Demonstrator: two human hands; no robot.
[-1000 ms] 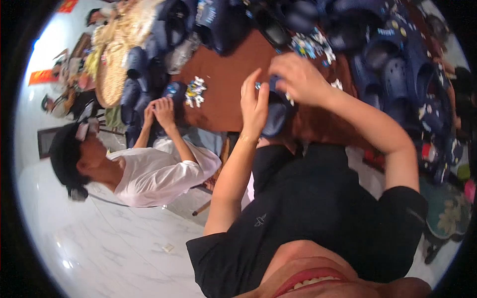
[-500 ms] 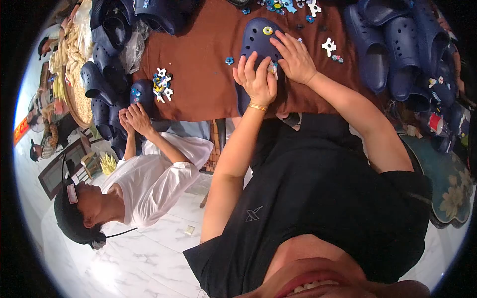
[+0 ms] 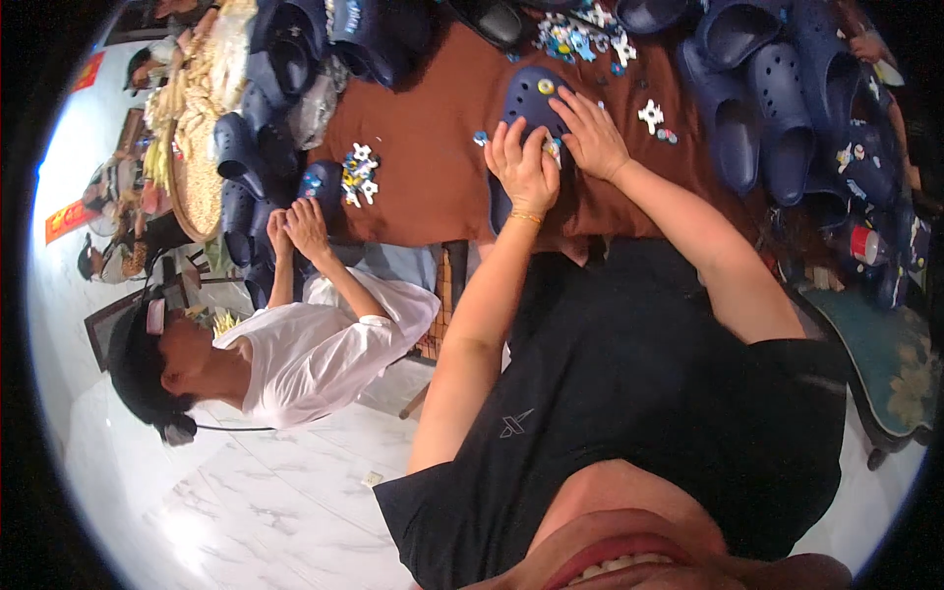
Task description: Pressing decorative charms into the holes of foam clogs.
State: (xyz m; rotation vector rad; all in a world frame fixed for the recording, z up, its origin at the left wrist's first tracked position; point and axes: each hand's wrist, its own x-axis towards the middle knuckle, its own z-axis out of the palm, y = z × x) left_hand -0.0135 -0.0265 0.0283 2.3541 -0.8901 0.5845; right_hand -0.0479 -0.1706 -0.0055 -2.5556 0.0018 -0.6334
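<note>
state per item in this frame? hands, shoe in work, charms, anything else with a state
left hand: grip closed on the clog's near edge
right hand: fingers pressed on the clog's top
navy clog: flat on the brown table, held, one yellow charm fitted
loose charms: scattered, unattached
other navy clogs: piled at table edges, untouched
co-worker's hands: together on another clog

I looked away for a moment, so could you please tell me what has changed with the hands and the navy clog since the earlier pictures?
The navy clog, held up between both hands a second ago, now lies on the brown table. The left hand and right hand rest on it, fingers at a small charm. The co-worker in white is still bent over another clog, and the clog piles remain.
</note>
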